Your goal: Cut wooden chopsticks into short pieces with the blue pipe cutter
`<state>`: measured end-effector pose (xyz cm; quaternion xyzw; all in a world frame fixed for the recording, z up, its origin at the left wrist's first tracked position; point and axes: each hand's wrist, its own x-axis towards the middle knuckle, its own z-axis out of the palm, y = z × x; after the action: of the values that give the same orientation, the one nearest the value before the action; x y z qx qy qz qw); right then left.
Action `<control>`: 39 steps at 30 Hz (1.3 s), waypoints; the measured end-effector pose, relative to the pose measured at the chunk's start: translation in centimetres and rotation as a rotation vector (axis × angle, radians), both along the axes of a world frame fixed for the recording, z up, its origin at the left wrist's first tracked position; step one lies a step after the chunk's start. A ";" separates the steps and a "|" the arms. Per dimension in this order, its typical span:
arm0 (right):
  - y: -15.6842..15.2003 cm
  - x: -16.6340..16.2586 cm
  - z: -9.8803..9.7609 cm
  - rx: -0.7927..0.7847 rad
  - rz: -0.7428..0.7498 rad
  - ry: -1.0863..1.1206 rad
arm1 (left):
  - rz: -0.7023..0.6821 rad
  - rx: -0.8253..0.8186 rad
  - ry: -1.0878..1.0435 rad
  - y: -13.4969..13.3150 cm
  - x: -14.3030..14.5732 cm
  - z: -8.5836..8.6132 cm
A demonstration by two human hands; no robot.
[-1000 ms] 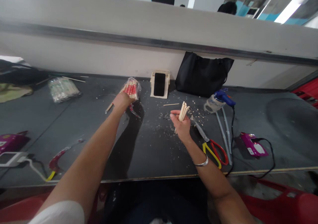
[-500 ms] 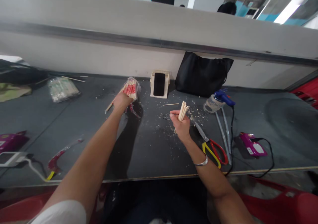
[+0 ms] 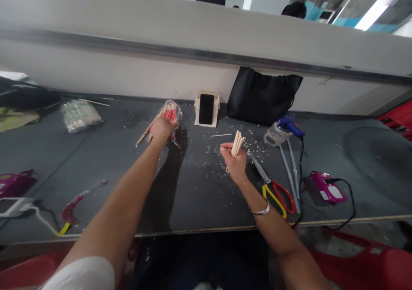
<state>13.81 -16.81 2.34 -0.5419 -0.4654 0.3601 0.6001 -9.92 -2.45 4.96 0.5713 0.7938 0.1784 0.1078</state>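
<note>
My right hand (image 3: 237,164) is closed around a bundle of pale wooden chopsticks (image 3: 237,143), held upright above the table with their tops fanned slightly. On the left, my left hand (image 3: 162,129) reaches over a clear plastic pack of chopsticks (image 3: 170,110) with red printed wrapping. Its fingers are bent against the pack, and the fingertips are partly hidden. Some sticks poke out of the pack toward the lower left, beside the hand. A single thin stick (image 3: 221,135) lies on the table between the two hands.
Scissors (image 3: 269,179) with red and yellow handles lie right of my right hand, near a blue glue gun (image 3: 289,126) resting on a clear jar. A phone (image 3: 206,109) on a wooden stand and a black bag (image 3: 262,96) are behind. Crumbs are scattered mid-table.
My left hand has shifted slightly to the right over the pack, showing more of the sticks at its lower left. My right hand and its bundle stay in place.
</note>
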 end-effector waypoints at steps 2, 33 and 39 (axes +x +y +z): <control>0.0 0.0 0.1 -0.004 0.007 0.009 | -0.009 -0.049 0.011 0.2 0.3 -0.2; 1.3 2.4 0.7 -0.009 0.050 0.466 | -0.653 -0.100 -0.987 -14.7 7.2 -3.0; 0.8 1.7 1.3 -0.003 0.030 0.482 | -0.748 -0.070 -0.918 -14.8 7.3 -3.5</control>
<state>15.52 -16.00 3.65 -0.4343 -0.3161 0.4885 0.6876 -2.59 -17.20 1.48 0.6729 0.4161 0.3309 0.5143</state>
